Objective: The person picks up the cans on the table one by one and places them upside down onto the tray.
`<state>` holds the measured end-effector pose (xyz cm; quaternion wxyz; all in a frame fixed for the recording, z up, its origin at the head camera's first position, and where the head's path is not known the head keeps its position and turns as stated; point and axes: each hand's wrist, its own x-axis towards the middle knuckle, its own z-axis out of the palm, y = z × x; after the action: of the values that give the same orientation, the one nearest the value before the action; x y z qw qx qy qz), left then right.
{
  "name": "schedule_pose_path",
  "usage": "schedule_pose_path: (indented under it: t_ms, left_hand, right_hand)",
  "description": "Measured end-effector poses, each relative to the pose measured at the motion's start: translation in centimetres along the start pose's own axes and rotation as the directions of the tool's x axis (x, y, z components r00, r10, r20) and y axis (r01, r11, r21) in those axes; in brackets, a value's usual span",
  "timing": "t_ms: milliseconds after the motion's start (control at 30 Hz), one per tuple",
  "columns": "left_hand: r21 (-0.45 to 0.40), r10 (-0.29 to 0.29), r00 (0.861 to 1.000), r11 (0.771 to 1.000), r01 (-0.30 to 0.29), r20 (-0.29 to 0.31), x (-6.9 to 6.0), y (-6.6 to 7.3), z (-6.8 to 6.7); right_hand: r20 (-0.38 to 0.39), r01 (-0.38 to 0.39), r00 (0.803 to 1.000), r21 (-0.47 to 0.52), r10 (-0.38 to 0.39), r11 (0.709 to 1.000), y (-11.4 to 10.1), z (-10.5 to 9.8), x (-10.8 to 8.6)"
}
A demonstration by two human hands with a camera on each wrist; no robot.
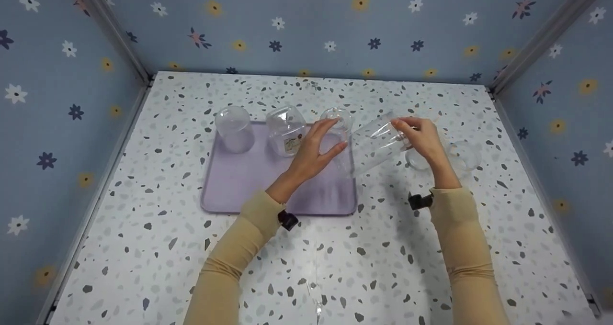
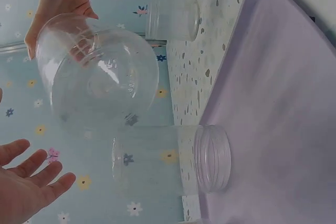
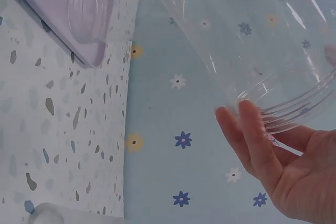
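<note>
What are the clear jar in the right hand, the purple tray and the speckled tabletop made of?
Clear jar: glossy, probably plastic, though possibly glass; bright streaks mark it and the flowered wall shows through.
Purple tray: probably plastic, satin finish; even colour, soft blurred reflections.
Speckled tabletop: smooth, stone-like, perhaps printed laminate; grey flecks on white, slight sheen.

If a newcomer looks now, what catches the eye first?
Probably the clear jar tilted in the right hand, by the right edge of the lilac tray. Next, three clear containers along the tray's far side, the middle one labelled, and the left hand above the tray.
</note>
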<state>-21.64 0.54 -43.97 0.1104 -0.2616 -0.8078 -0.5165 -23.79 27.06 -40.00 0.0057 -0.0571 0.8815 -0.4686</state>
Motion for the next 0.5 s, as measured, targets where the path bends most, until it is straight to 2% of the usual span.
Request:
schedule_pose_path:
  t_ms: [167,367,433,500]
  left_hand:
    - [-0.034,-0.017,1.000,0.999,0.017,-0.008,-0.8,-0.1,0.0]
    - [-0.097,0.006,0.999,0.995,-0.009,-0.035,-1.4,-0.3,0.1]
    - [-0.105,0.006,0.999,0.994,-0.011,-0.040,-1.7,0.0,0.0]
    - [-0.129,0.004,0.999,0.992,-0.010,-0.047,-1.9,0.9,-0.4]
  right_hand:
    - [-0.031,0.029,0.999,0.123,-0.025,0.992,0.1,0.7,-0.5]
    - [-0.087,0.051,0.996,0.237,-0.031,0.970,0.0,1.9,-1.1]
    - [-0.104,0.062,0.994,0.269,-0.035,0.961,0.1,2.3,-1.3]
    - [-0.124,0.069,0.992,0.313,-0.031,0.947,0.3,2.7,-1.4]
